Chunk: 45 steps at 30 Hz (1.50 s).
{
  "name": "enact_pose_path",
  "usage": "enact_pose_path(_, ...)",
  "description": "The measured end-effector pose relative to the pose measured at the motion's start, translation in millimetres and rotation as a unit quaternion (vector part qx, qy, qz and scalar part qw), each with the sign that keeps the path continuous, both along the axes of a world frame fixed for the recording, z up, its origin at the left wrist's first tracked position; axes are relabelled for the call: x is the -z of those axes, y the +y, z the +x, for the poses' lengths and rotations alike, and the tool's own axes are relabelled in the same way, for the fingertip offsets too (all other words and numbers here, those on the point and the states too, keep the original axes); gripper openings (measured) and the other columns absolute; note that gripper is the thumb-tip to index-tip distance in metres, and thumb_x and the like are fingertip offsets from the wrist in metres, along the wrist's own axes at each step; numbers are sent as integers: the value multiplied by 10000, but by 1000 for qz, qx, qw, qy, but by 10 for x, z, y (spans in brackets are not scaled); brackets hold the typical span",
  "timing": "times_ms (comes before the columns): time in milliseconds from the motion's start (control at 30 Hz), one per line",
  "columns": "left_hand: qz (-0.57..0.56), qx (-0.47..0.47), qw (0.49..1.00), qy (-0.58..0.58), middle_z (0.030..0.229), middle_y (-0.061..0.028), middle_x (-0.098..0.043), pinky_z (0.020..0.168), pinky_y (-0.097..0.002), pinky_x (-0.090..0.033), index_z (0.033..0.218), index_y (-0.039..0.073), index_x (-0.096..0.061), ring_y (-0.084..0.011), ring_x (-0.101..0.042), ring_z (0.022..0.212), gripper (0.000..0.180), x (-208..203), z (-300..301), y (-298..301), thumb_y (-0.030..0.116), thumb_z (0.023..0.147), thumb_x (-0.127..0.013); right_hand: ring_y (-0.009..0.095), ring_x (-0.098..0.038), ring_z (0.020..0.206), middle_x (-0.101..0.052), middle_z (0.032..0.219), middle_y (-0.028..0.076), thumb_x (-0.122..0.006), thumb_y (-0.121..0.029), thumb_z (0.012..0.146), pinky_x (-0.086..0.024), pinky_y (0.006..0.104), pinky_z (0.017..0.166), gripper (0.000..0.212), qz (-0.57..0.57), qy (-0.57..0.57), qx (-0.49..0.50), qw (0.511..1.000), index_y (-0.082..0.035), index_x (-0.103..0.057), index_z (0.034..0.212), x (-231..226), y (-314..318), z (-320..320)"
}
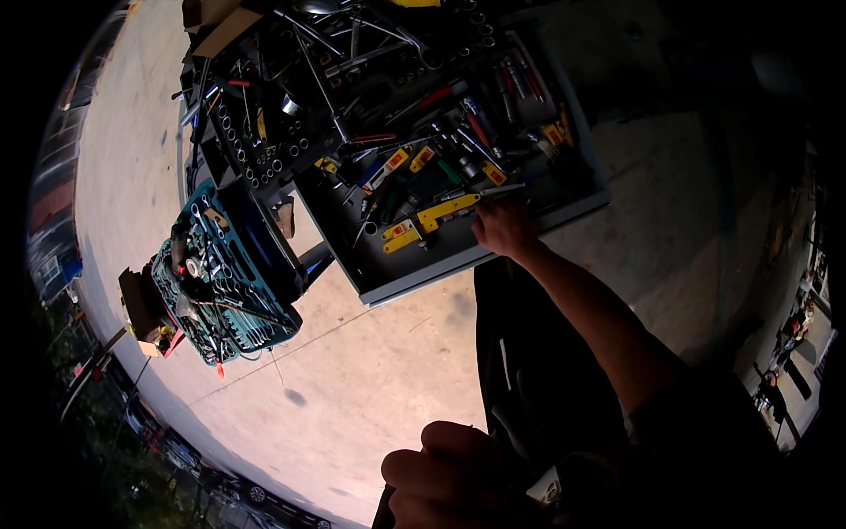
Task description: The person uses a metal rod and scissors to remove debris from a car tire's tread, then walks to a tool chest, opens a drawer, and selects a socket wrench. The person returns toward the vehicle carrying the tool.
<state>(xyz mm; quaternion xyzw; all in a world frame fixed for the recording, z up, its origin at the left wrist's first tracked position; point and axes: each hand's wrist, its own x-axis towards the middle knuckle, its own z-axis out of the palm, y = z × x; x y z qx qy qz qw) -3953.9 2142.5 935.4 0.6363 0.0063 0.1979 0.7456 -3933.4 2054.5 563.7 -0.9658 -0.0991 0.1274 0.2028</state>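
Note:
My right hand (507, 227) reaches over the front rim of an open grey drawer (423, 284), its fingers curled and partly hidden. Just left of it lies a yellow folding-type tool (445, 212) with a pivoted arm. A thin grey metal piece (502, 189) shows right above the knuckles; whether the hand grips it is unclear. Low in the view my left hand (441, 472) is closed in deep shadow, with a dark edge showing below it. What it holds cannot be made out.
Sockets, wrenches, pliers and yellow-labelled tools (397, 160) crowd the drawer and the trays behind it. At left stands an opened teal tool case (233, 291) full of wrenches, with a cardboard box (137, 304) beside it. Pale concrete floor (352, 379) lies below.

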Motion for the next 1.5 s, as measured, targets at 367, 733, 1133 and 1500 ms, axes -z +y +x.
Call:
enact_pose_path(367, 0, 66, 997, -32, 866, 108, -665, 767, -317, -365, 1436, 279, -321, -156, -451, 930, 698, 64, -112, 193, 241, 839, -682, 269, -652, 755, -650, 787, 105, -559, -297, 833, -531, 430, 668, 237, -7, 20, -13, 1000, -73, -611, 890, -27, -12, -22)
enact_pose_path(733, 1, 240, 966, -92, 866, 64, -675, 780, -349, -352, 1437, 272, -321, -175, -455, 954, 657, 235, -1, 513, 311, 863, -638, 278, -643, 705, -641, 747, 114, -565, -258, 822, -528, 422, 638, 205, 22, 10, 14, 1000, -61, -615, 795, -48, -7, 8)
enact_pose_path(1133, 495, 72, 740, 450, 871, -28, -661, 853, -367, -441, 1140, 73, -597, -219, -579, 914, 385, 2320, -2307, 1377, 14, 775, -706, 257, -654, 658, -641, 700, 102, -560, -279, 833, -536, 417, 592, 222, 28, 8, -1, 1000, -68, -621, 799, 7, -24, -57)
enact_pose_path(1500, 414, -291, 590, 630, 1063, -171, -647, 850, -402, -499, 1157, -6, -597, -294, -615, 986, 334, 2477, -3791, 2919, 77, 834, -613, 249, -647, 648, -647, 695, 106, -557, -298, 826, -532, 401, 587, 255, 5, 10, -24, 1000, -65, -642, 767, 34, 23, 8)
